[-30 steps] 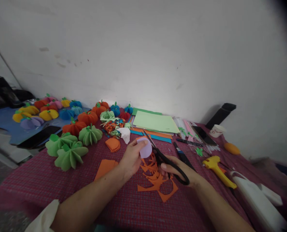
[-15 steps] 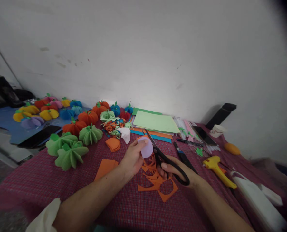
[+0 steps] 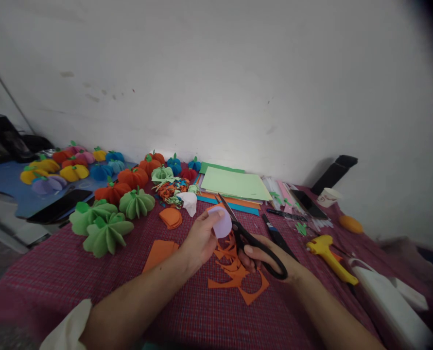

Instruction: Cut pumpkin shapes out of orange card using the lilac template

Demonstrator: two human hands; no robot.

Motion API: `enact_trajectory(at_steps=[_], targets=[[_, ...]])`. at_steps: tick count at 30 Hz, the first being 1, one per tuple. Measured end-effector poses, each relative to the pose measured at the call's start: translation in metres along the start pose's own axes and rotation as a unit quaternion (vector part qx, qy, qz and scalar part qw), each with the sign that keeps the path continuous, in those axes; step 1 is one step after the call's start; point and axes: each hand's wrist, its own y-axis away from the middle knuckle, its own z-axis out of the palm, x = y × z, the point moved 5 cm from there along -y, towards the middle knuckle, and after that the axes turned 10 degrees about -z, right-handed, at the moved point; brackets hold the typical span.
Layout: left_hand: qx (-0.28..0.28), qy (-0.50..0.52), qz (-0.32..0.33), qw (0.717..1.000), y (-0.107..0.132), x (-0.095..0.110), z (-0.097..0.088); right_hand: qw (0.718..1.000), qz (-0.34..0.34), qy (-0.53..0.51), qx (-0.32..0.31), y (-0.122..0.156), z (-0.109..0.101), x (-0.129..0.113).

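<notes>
- Your left hand [image 3: 200,239] pinches a flat, round lilac paper disc [image 3: 222,224], its thumb lying across the upper face.
- Behind that disc, at its upper left edge, an orange paper piece [image 3: 213,208] shows, held in the same pinch.
- Your right hand [image 3: 257,253] is wrapped around the looped grips of black-handled metal scissors [image 3: 248,237].
- Those blades stand slightly parted, pointing up and away from you, just beside the disc's right edge; you cannot tell from this view whether they touch the paper.
- Below your hands, curved orange paper offcuts [image 3: 231,282] lie on the dark red checked tablecloth [image 3: 187,316].
- To the left of your left hand you have a small pile of rounded orange paper cutouts [image 3: 170,218], with flat, straight-edged orange paper [image 3: 158,253] nearer you, beside your forearm.
- Beyond your hands lies a stack of coloured paper sheets [image 3: 236,184], pale green uppermost.
- Off to your right rests a yellow glue gun [image 3: 330,257], well apart from the scissors.
</notes>
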Motion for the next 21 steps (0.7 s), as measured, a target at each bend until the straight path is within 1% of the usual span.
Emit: enact_trajectory(at_steps=[4,10,18,21], targets=[[0.005,-0.004,0.002,1.0,0.001,0.001,0.001,1.0,0.001,0.0,0.004,0.001,0.0,-0.001],[0.004,-0.016,0.0,1.0,0.001,0.002,0.0,1.0,0.001,0.018,0.006,0.003,-0.008,0.002],[0.005,-0.021,-0.006,1.0,0.0,0.0,-0.002,1.0,0.002,0.023,-0.016,0.006,-0.013,0.001],[0.003,-0.03,-0.007,1.0,0.0,0.0,-0.002,1.0,0.006,0.017,-0.013,0.007,-0.016,0.003]])
